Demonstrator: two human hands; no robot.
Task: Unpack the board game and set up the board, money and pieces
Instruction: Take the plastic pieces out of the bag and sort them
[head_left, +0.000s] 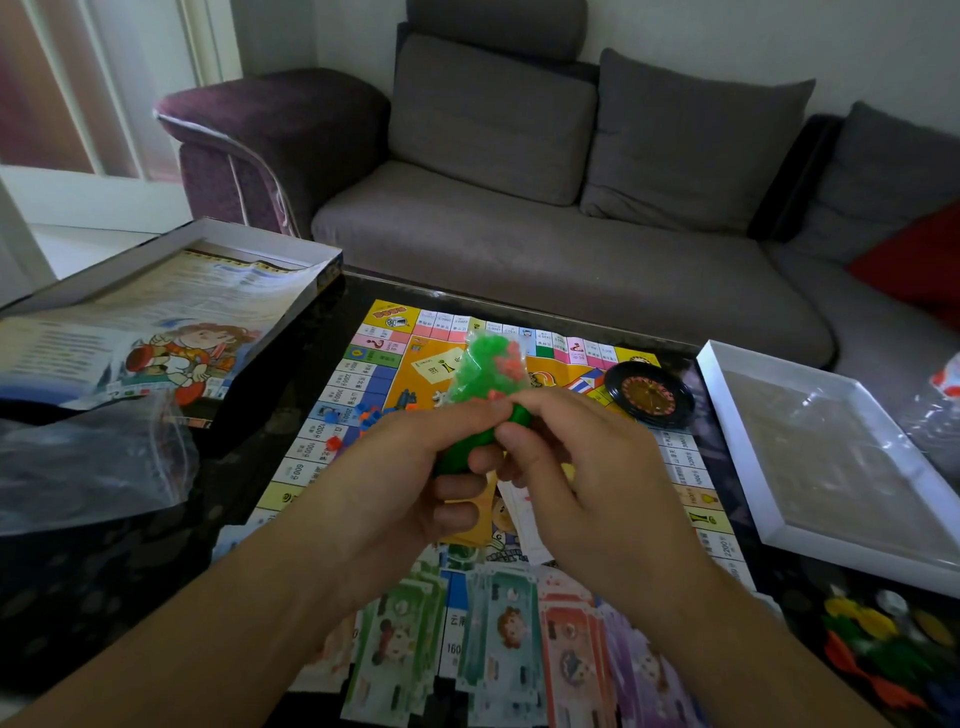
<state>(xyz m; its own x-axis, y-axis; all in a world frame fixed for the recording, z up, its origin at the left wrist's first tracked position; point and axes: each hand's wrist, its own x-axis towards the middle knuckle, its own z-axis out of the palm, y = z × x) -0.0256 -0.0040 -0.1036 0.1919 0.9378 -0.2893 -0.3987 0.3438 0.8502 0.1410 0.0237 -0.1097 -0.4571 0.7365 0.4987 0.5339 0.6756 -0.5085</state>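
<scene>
Both hands met above the middle of the colourful square game board (363, 364), which lay flat on the dark glass surface (104, 597). The left hand (395, 467) curled its fingers (457, 488) round the green lower end of a small clear plastic bag of green and orange-red pieces (488, 364). The right hand (576, 467) pinched the same green end between thumb and forefinger, just beside the left thumb. The bag's filled part stood up beyond the fingertips, clear of both palms.

Fanned paper banknotes in green, teal, red and purple (498, 644) lay on the board's near edge, under the wrists. Loose blue and orange pieces (358, 415) sat on the board left of the hands. A black roulette wheel (649, 397) rested at the board's far right corner.
</scene>
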